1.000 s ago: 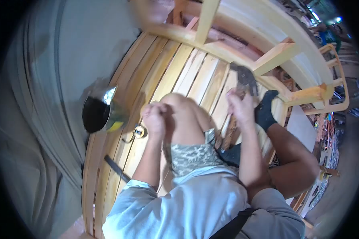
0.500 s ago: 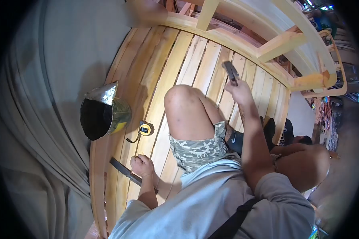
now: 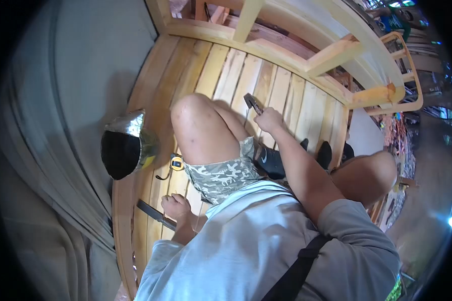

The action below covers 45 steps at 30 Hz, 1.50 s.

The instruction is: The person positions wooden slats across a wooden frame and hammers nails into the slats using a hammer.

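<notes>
My right hand [image 3: 269, 120] is closed around a hammer [image 3: 252, 103], its dark metal head just above the wooden slats beyond my bent knee. My left hand [image 3: 176, 206] forms a fist low over the slats at the near left; whatever it pinches is hidden. Beside and partly behind that fist lies a long, dark, flat blade-like tool [image 3: 152, 211]. A yellow and black tape measure [image 3: 177, 162] rests near my thigh, its black strap trailing left. Left of it stands a foil-lined container [image 3: 148, 145] with a dark open mouth.
I sit on a slatted wooden platform [image 3: 200, 62] with a raised wooden frame [image 3: 281, 57] at its far side. Grey cloth [image 3: 80, 105] hangs along the left edge. A rounded wooden frame piece [image 3: 416, 95] stands at the right. Dark shoes [image 3: 324, 154] are by my legs.
The hammer and my right hand have come down and left toward the slats. My left fist stays almost in place. The view has shifted, and my knee appears further left.
</notes>
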Available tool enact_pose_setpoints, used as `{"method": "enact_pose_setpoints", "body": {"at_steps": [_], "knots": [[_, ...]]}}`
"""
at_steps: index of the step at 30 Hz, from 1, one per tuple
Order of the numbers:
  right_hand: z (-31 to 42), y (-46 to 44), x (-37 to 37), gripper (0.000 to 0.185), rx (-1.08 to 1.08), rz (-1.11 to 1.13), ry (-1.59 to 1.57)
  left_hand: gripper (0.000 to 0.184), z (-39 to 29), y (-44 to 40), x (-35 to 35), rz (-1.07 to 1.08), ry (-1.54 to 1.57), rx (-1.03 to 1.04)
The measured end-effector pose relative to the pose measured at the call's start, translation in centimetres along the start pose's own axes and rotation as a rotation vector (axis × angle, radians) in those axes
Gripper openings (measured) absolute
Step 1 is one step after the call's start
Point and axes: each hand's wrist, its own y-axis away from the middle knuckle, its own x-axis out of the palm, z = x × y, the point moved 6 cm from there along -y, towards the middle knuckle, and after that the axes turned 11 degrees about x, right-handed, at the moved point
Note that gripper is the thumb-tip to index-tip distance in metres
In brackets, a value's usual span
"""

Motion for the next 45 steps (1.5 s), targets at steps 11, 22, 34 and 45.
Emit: {"method": "enact_pose_setpoints", "body": {"at_steps": [11,22,34,45], "knots": [[3.9,1.9,-1.8,0.043,0.126,-0.015,-0.184,0.036,1.2,-0.3,1.9,0.034,0.002,0.028],[6.2,1.4,2.4,0.028,0.100,-0.068,-0.193,0.032,1.0,-0.1,1.2,-0.025,0.107,0.175],[4.8,-1.9,1.5,0.039,-0.075,0.100,-0.238,0.030,1.0,-0.3,1.0,-0.099,0.014,0.143],[3.6,-2.0,-4.9,0.016,-0.316,0.855,-1.112,0.004,-26.6,-12.7,-9.2,-0.012,0.922,0.569]]}}
